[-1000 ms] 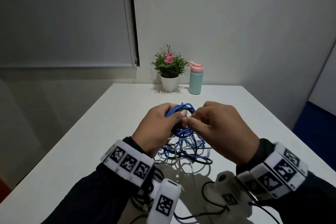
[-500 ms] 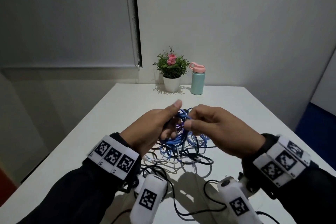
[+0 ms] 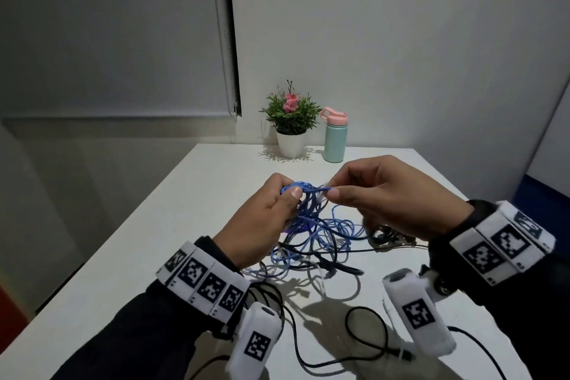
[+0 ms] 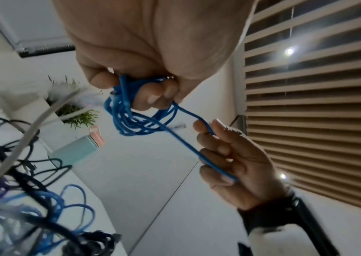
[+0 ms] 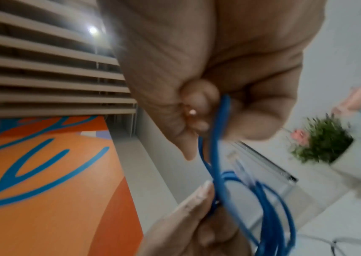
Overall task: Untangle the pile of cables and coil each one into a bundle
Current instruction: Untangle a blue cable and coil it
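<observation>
Since the earlier frame both hands have drawn a little apart and risen, and a short run of blue cable now stretches between them. Nearest the person, thin black cables (image 3: 367, 345) trail in loose curves over the white tabletop (image 3: 172, 225) between the dark sleeves and their checker-marked white wristbands. Just beyond, the tangled pile of light blue, black and white cables (image 3: 320, 244) lies on the table under the hands. Above it the left hand (image 3: 262, 219) has its fingers curled round a small coil of bright blue round cable (image 4: 131, 119), thumb pressed on the loops, so the coil is held clear of the surface. The right hand (image 3: 398, 197) pinches the free strand of that same cable between thumb and forefinger; in the left wrist view the strand also runs down across its other curled fingers (image 4: 219, 150). A clear plug blurs beside the coil in the right wrist view.

At the far edge of the table stands a white pot (image 3: 291, 145) holding a green plant with pink flowers (image 3: 291, 111), and just right of it a mint green bottle with a closed pink lid (image 3: 335, 136); what it contains cannot be seen. Behind are a plain pale wall and a lowered grey roller blind (image 3: 108, 31); the wrist views show beige slatted blinds (image 4: 317, 112) and an orange floor with blue markings (image 5: 43, 173).
</observation>
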Tool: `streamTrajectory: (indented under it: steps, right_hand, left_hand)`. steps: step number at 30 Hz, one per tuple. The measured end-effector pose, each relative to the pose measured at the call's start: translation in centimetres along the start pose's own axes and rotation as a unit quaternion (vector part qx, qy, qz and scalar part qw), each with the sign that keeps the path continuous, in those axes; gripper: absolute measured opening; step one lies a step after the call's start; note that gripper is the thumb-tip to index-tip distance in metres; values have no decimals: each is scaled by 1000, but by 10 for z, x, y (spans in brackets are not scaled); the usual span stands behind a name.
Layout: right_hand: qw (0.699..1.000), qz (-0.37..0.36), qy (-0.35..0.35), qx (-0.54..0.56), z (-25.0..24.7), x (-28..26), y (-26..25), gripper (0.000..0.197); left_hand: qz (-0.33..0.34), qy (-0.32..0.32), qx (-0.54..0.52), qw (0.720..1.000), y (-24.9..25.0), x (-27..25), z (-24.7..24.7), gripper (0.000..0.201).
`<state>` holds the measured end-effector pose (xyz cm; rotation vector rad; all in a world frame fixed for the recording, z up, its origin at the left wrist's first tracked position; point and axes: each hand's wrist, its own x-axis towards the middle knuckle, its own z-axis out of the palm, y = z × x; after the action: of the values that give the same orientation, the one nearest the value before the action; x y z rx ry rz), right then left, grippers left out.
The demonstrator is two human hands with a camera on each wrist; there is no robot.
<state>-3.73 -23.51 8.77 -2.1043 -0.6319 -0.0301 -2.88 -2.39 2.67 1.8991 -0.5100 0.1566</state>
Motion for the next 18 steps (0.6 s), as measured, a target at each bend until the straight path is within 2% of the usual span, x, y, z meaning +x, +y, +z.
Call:
streamTrajectory:
  steps: [3,6,7,9,11,13,15,18]
  right_hand:
    - [976,-55,31,-210,-11,2,-2,8]
    - [949,-108,69,-288,-15,6,-3,5]
    - [951,-117,85,-272,-15,9,-1,4]
    - [975,-105,99,-171,-15,15,6,2]
    - [992,-73,81,-64,-15,20,13,4]
    - [998,-44,41,-1,-10,21,20,9]
    - [996,-27,-19,81,3,21,27,13]
    - [973,27,-92,209,22,22,34,20]
  left_hand:
    - [-1,-13,47,999,0,-3,1,35]
    - [-20,-16,16,1000,3,-4,3,28]
    - [-26,-13,0,1000,5,-4,2,23]
    - [-34,-16,-11,999,8,-2,-2,16]
    - [-36,-36,-42,998,10,-3,-5,12]
    - [-35,-40,-139,989,11,-5,-5,15]
    - [-32,-26,-233,972,13,-6,-3,19]
    - [-21,11,-288,957,14,-3,5,16]
